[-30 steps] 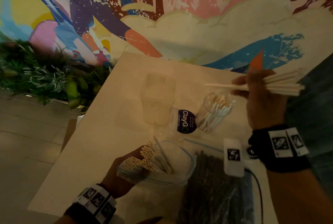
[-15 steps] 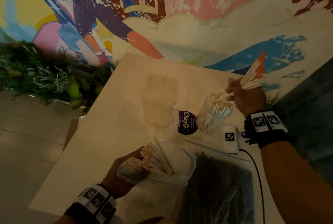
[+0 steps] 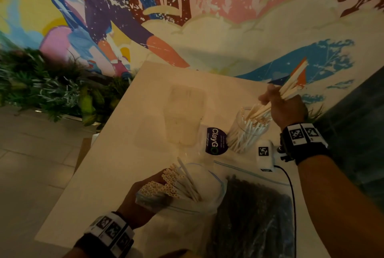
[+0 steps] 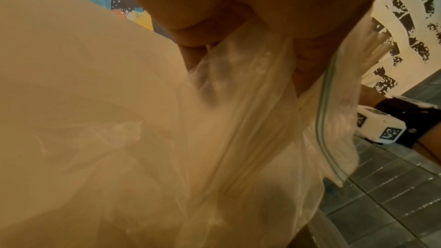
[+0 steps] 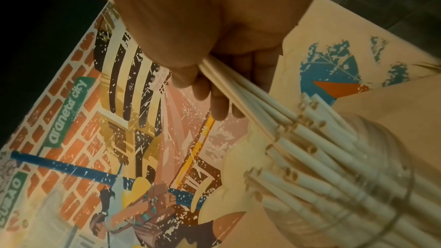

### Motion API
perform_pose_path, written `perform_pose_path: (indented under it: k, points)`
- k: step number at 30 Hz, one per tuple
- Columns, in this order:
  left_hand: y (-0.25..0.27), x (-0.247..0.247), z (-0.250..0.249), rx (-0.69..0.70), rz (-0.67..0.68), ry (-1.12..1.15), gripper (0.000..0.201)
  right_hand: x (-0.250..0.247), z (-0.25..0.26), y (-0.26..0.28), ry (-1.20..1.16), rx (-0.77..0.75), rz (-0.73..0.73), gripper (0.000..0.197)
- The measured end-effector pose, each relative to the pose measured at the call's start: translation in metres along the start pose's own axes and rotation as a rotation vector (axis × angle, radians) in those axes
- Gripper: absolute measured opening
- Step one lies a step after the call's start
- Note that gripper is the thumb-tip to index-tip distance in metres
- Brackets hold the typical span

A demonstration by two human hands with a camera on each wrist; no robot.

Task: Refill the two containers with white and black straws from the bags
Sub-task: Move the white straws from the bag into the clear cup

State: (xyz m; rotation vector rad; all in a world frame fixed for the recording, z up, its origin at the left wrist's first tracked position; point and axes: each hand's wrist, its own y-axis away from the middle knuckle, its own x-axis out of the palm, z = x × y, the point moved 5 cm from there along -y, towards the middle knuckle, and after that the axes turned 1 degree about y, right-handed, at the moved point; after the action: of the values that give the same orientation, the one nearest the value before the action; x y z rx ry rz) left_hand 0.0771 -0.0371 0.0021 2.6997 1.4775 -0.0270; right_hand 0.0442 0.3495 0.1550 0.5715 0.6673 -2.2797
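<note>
Now right hand (image 3: 287, 110) grips white straws (image 3: 291, 88), tilted over container (image 3: 248, 131).

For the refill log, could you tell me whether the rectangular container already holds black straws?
No, the rectangular container looks empty; black straws lie in their bag.

1. A painted mural (image 3: 207, 18) covers the far wall, with a figure in purple and blue at left and a blue patch at right.
2. Green plants (image 3: 41, 85) line the wall's foot at far left.
3. A pale tiled floor (image 3: 31, 164) lies left of the table.
4. A dark round ClayGo sticker (image 3: 215, 141) shows mid-table.
5. Dark tiles (image 3: 357, 122) fill the right.
</note>
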Motion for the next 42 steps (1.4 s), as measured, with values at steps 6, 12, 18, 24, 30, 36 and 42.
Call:
perform_pose_path:
  k: [6,12,18,24,30,36,42]
  points:
    - [-0.002,-0.001,0.006,-0.029,-0.008,-0.024,0.055,0.011,-0.012,-0.011,-0.151,-0.006,0.04,0.037]
    - [-0.003,-0.005,0.02,-0.115,-0.001,-0.052,0.058,0.02,-0.025,-0.001,-0.097,0.024,0.034,0.036]
    - [-0.001,-0.007,0.029,-0.146,-0.006,-0.018,0.057,0.016,-0.018,0.002,0.147,0.062,-0.023,0.079]
    - [-0.004,-0.009,0.033,-0.131,-0.013,0.023,0.046,0.025,-0.059,0.002,0.173,0.226,0.004,0.117]
    - [-0.005,-0.005,0.015,-0.072,-0.002,-0.016,0.05,0.032,-0.063,0.002,0.174,0.269,0.087,0.086]
    - [-0.004,-0.001,0.004,-0.042,0.008,0.038,0.063,0.029,-0.054,-0.012,0.145,0.15,-0.029,0.083]
    - [-0.003,-0.003,0.003,-0.041,0.012,0.029,0.053,0.037,-0.064,-0.003,0.29,0.245,0.095,0.078]
